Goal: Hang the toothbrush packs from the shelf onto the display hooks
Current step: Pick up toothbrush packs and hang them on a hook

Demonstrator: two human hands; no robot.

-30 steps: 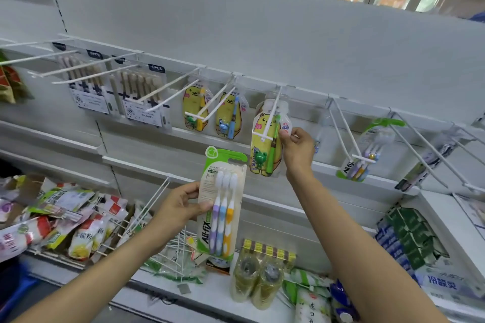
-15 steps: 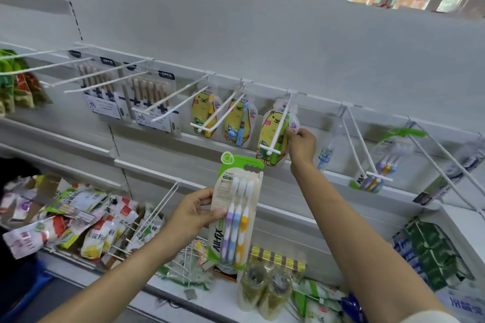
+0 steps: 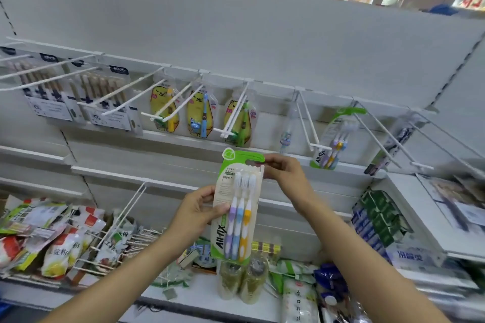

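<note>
Both hands hold a green-and-white toothbrush pack (image 3: 237, 207) with three brushes upright in front of the shelving. My left hand (image 3: 195, 211) grips its left edge at mid height. My right hand (image 3: 283, 169) pinches the green top card by the hang hole. Above, white display hooks (image 3: 305, 119) jut from a rail. One matching green pack (image 3: 332, 139) hangs to the right. Three yellow cartoon toothbrush packs (image 3: 240, 119) hang at centre, and dark-labelled packs (image 3: 105, 102) hang at the left.
The lower shelf (image 3: 204, 294) carries snack bags (image 3: 55, 238) on the left, a loose wire rack (image 3: 123, 225), two bottles (image 3: 241, 280) and packets. Green and blue toothpaste boxes (image 3: 378, 220) stack at the right beside a white side shelf (image 3: 430, 217).
My right hand left the yellow pack on the centre hook and came down to take the top of the green pack. The left hand lifted that pack slightly.
</note>
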